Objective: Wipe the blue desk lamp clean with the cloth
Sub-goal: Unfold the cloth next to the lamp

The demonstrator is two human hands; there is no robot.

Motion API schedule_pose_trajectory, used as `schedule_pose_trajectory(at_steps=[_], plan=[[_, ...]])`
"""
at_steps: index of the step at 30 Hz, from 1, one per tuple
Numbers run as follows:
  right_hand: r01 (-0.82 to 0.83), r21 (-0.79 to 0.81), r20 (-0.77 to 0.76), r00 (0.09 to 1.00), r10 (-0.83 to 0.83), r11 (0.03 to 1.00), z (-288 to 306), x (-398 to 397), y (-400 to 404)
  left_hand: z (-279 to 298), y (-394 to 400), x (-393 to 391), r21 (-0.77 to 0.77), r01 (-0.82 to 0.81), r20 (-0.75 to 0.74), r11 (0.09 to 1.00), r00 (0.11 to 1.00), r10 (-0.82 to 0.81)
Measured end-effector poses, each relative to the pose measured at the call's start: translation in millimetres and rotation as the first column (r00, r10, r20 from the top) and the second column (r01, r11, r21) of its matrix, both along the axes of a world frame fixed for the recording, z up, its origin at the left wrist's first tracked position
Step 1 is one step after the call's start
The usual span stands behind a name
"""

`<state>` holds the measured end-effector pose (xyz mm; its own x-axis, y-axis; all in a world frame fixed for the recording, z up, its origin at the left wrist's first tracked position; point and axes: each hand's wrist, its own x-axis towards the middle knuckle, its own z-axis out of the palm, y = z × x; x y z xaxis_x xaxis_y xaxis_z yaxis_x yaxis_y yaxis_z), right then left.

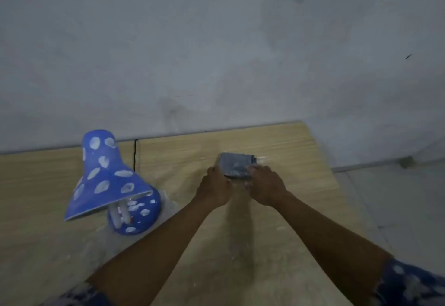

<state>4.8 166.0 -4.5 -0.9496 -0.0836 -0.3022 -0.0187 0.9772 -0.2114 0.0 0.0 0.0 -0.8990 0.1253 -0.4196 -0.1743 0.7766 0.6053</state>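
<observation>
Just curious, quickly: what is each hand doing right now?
Left hand: closed on the folded cloth.
Right hand: also gripping the cloth.

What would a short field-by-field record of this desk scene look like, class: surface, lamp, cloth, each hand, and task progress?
surface: light wooden desk against a grey wall
lamp: blue desk lamp, white blotches on shade and base, standing at the desk's left
cloth: folded grey cloth, right of the lamp and apart from it
left hand: left hand gripping the cloth's near left edge
right hand: right hand gripping the cloth's near right edge
progress: blotches still on the lamp; wiping apparently not yet begun
</observation>
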Motion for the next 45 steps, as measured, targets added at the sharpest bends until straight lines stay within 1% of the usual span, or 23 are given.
schedule_pose_trajectory(at_steps=[4, 6, 9, 11, 13, 15, 17, 19, 21, 24, 27, 30, 33, 34, 35, 37, 39, 40, 43, 45], plan=[[-0.015, 0.032, -0.023, 1.0, 0.016, 0.999, -18, -12, 4, -12, 3, -18, 0.092, -0.142, 0.076, 0.986, 0.988, 0.135], [-0.024, 0.039, -0.043, 0.999, 0.026, 0.999, -29, -19, 7, -30, 3, -28, 0.098, -0.187, 0.093, 0.977, 0.98, 0.178], [-0.04, 0.016, -0.09, 0.995, 0.041, 0.999, -40, -27, 11, -34, 5, -34, 0.122, -0.239, 0.115, 0.963, 0.967, 0.225], [-0.047, -0.022, -0.139, 0.989, 0.043, 0.999, -46, -31, 14, -34, 7, -37, 0.177, -0.281, 0.15, 0.943, 0.955, 0.256], [-0.038, -0.085, -0.182, 0.983, 0.022, 0.996, -49, -33, 17, -35, 7, -38, 0.23, -0.338, 0.222, 0.913, 0.931, 0.289], [-0.018, -0.166, -0.2, 0.98, -0.015, 0.986, -51, -30, 18, -36, 7, -39, 0.287, -0.353, 0.281, 0.89, 0.92, 0.274], [0.009, -0.242, -0.195, 0.979, -0.057, 0.97, -50, -23, 20, -35, 9, -38, 0.365, -0.391, 0.337, 0.845, 0.902, 0.272], [0.046, -0.32, -0.175, 0.979, -0.107, 0.946, -45, -11, 20, -33, 12, -31, 0.44, -0.463, 0.396, 0.769, 0.869, 0.296], [0.065, -0.385, -0.165, 0.977, -0.138, 0.921, -34, 3, 18, -32, 14, -23, 0.469, -0.544, 0.471, 0.696, 0.82, 0.324], [0.071, -0.45, -0.19, 0.966, -0.174, 0.89, -16, 27, 13, -25, 12, -6, 0.488, -0.586, 0.546, 0.647, 0.783, 0.298], [0.102, -0.49, -0.185, 0.958, -0.217, 0.866, 2, 54, 9, -8, 8, 13, 0.55, -0.6, 0.569, 0.58, 0.778, 0.265], [0.121, -0.576, -0.135, 0.961, -0.241, 0.808, 20, 86, 0, 17, -1, 35, 0.59, -0.589, 0.55, 0.552, 0.794, 0.258], [0.15, -0.608, -0.122, 0.952, -0.279, 0.78, 41, 115, -14, 44, -11, 57, 0.664, -0.534, 0.512, 0.524, 0.835, 0.201], [0.171, -0.634, -0.117, 0.943, -0.312, 0.754, 52, 123, -22, 55, -18, 65, 0.689, -0.506, 0.493, 0.519, 0.852, 0.176], [0.188, -0.683, -0.105, 0.931, -0.35, 0.706, 64, 131, -31, 64, -24, 73, 0.71, -0.475, 0.47, 0.519, 0.869, 0.154], [0.196, -0.803, -0.068, 0.907, -0.415, 0.562, 91, 146, -52, 81, -37, 88, 0.756, -0.411, 0.418, 0.51, 0.902, 0.108], [0.177, -0.877, -0.046, 0.895, -0.444, 0.447, 114, 158, -74, 97, -49, 101, 0.793, -0.319, 0.336, 0.52, 0.94, 0.064], [0.164, -0.895, -0.048, 0.889, -0.455, 0.416, 122, 163, -85, 104, -56, 108, 0.805, -0.262, 0.28, 0.532, 0.959, 0.048], [0.143, -0.911, -0.075, 0.865, -0.497, 0.386, 139, 178, -119, 124, -83, 126, 0.809, -0.108, 0.099, 0.577, 0.994, 0.047], [0.129, -0.921, -0.089, 0.851, -0.518, 0.369, 146, 185, -138, 133, -101, 135, 0.808, -0.046, 0.03, 0.587, 0.999, 0.037]])
